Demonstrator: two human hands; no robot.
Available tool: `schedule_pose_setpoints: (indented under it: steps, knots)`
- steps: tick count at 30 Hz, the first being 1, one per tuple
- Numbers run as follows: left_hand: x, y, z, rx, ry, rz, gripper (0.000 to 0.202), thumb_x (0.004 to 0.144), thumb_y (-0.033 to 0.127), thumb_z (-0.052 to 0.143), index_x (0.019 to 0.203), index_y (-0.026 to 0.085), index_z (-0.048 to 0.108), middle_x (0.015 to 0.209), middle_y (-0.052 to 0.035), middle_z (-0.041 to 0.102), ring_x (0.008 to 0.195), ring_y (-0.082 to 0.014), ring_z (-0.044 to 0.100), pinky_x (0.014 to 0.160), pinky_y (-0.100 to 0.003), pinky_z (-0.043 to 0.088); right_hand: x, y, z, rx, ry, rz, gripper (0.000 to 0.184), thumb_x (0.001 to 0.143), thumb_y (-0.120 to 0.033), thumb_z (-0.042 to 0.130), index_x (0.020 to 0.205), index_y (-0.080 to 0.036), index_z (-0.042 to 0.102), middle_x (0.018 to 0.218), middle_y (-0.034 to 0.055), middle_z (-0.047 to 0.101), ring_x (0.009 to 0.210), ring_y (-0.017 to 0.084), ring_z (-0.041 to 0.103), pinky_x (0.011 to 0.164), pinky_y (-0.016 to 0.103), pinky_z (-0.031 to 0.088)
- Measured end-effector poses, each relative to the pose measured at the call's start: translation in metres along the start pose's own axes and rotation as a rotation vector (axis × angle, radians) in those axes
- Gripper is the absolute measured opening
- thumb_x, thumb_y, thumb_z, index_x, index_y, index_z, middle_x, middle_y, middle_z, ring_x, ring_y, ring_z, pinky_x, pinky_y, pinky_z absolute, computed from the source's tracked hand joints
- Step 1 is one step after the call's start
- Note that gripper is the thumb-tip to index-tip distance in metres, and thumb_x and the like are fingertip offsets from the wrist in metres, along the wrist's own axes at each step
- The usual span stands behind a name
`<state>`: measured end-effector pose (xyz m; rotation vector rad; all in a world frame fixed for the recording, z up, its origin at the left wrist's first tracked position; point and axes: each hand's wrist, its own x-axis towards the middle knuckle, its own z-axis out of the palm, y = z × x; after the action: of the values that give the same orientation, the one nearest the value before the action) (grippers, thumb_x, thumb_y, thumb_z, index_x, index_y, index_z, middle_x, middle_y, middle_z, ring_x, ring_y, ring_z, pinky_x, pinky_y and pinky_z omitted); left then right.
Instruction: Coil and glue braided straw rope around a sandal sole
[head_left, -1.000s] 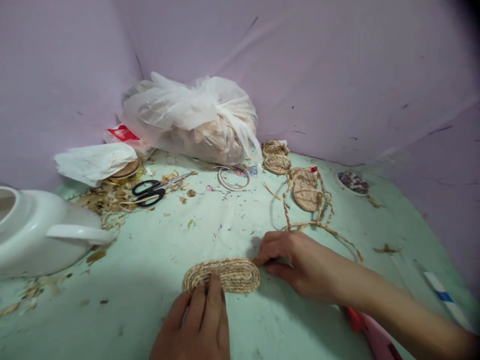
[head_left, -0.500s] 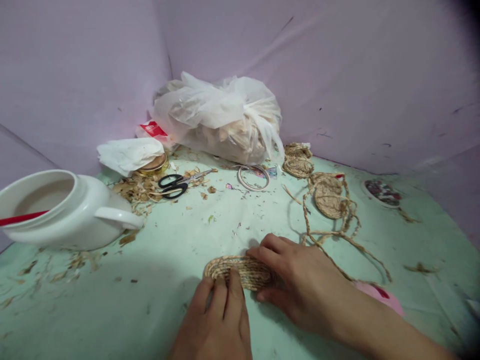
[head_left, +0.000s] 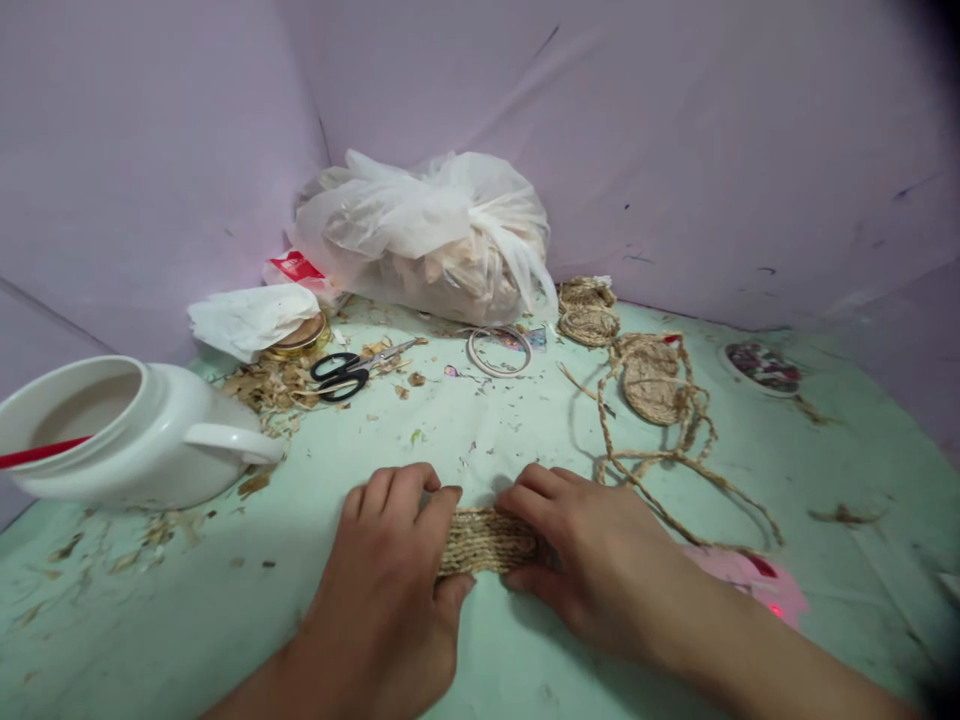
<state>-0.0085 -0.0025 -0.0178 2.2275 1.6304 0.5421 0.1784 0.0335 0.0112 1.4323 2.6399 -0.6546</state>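
A flat oval sole of braided straw cord (head_left: 489, 541) lies on the green table near its front, its rows running left to right. My left hand (head_left: 390, 560) is closed round its left end, thumb on the near edge and fingers over the far edge. Around the right end my right hand (head_left: 577, 560) grips in the same way. Both ends of the sole are hidden under the hands. Beyond my right hand lies a loose straw cord (head_left: 694, 462), looped beside a woven straw slipper (head_left: 652, 385).
A white pot (head_left: 161, 435) with a red stick stands at left. Black-handled scissors (head_left: 345, 375) lie among straw scraps. Behind are a stuffed plastic bag (head_left: 435, 240), a tape ring (head_left: 499, 352) and another straw piece (head_left: 589, 318). A pink object (head_left: 780, 590) sits by my right forearm.
My left hand has shifted from pressing fingertips on top of the sole to gripping its left end. My right hand keeps its hold. The view has moved slightly.
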Motion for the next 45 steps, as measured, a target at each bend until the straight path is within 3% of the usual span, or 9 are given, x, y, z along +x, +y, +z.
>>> schedule_pose_setpoints:
  steps: [4,7,10,13,16,20,28,41,45]
  knots:
    - [0.008,0.001,-0.006,-0.013,-0.144,-0.023,0.024,0.068,0.015,0.060,0.092,0.022,0.060,0.099,-0.0045,0.056,0.094,-0.0247,0.047,0.079,-0.045,0.040,0.001,-0.002,-0.003,-0.028,-0.028,0.017,0.020,0.073,-0.027,0.066,0.090,-0.023,0.058,0.089,0.0012,0.059,0.076,0.021,0.057,0.055,0.030,0.028]
    - [0.008,0.001,-0.007,-0.021,-0.174,-0.012,0.021,0.069,0.014,0.059,0.089,0.021,0.059,0.095,-0.0044,0.056,0.093,-0.0245,0.047,0.079,-0.044,0.038,0.000,-0.005,-0.002,-0.063,-0.010,0.033,0.020,0.072,-0.027,0.066,0.090,-0.022,0.059,0.091,0.0034,0.059,0.080,0.024,0.056,0.055,0.031,0.033]
    - [0.007,0.001,-0.005,-0.019,-0.171,0.010,0.018,0.070,0.014,0.057,0.087,0.021,0.058,0.093,-0.0044,0.055,0.091,-0.0244,0.046,0.079,-0.044,0.037,0.001,-0.008,0.001,-0.036,0.037,0.001,0.024,0.070,-0.025,0.068,0.092,-0.020,0.061,0.096,0.0055,0.060,0.087,0.026,0.055,0.069,0.037,0.042]
    - [0.007,0.000,-0.005,-0.015,-0.171,0.020,0.016,0.070,0.014,0.056,0.085,0.021,0.056,0.092,-0.0048,0.055,0.091,-0.0249,0.045,0.079,-0.045,0.036,0.003,-0.010,0.005,0.027,0.097,-0.037,0.042,0.070,-0.027,0.069,0.109,-0.017,0.058,0.105,0.0074,0.061,0.093,0.027,0.054,0.081,0.043,0.043]
    - [0.008,-0.001,-0.005,-0.016,-0.193,0.022,0.016,0.070,0.016,0.056,0.085,0.020,0.055,0.092,-0.0051,0.055,0.091,-0.0257,0.045,0.079,-0.046,0.036,0.005,-0.010,0.011,0.042,0.156,-0.057,0.066,0.071,-0.025,0.068,0.131,-0.014,0.044,0.113,0.0102,0.061,0.097,0.029,0.054,0.084,0.045,0.043]
    - [0.007,-0.001,-0.004,-0.029,-0.180,0.036,0.031,0.070,0.017,0.056,0.101,0.021,0.050,0.099,-0.0057,0.056,0.093,-0.0263,0.046,0.081,-0.047,0.034,0.006,-0.010,0.017,0.092,0.163,-0.084,0.082,0.070,-0.016,0.064,0.142,-0.011,0.027,0.118,0.0116,0.061,0.099,0.028,0.054,0.088,0.045,0.042]
    - [0.009,-0.001,-0.006,0.029,-0.227,-0.003,0.027,0.067,0.018,0.056,0.094,0.020,0.051,0.097,-0.0066,0.054,0.093,-0.0273,0.045,0.082,-0.048,0.033,0.010,-0.013,0.015,0.199,0.079,-0.012,0.084,0.068,-0.014,0.063,0.142,-0.005,0.026,0.107,0.0129,0.063,0.094,0.027,0.052,0.086,0.046,0.042]
    - [0.017,0.006,-0.013,0.105,-0.329,-0.064,0.029,0.064,0.020,0.057,0.092,0.021,0.052,0.101,-0.0071,0.053,0.096,-0.0273,0.045,0.084,-0.046,0.034,0.005,-0.016,0.023,0.101,0.171,-0.077,0.082,0.069,-0.011,0.055,0.143,-0.008,0.021,0.107,0.0124,0.064,0.090,0.028,0.054,0.079,0.046,0.046]
    - [0.020,0.005,-0.014,0.107,-0.340,-0.074,0.031,0.065,0.023,0.060,0.095,0.021,0.053,0.101,-0.0067,0.054,0.098,-0.0275,0.046,0.086,-0.046,0.034,0.005,-0.014,0.019,0.122,0.168,-0.054,0.086,0.067,-0.013,0.060,0.143,-0.008,0.020,0.117,0.0153,0.059,0.102,0.030,0.053,0.087,0.048,0.046]
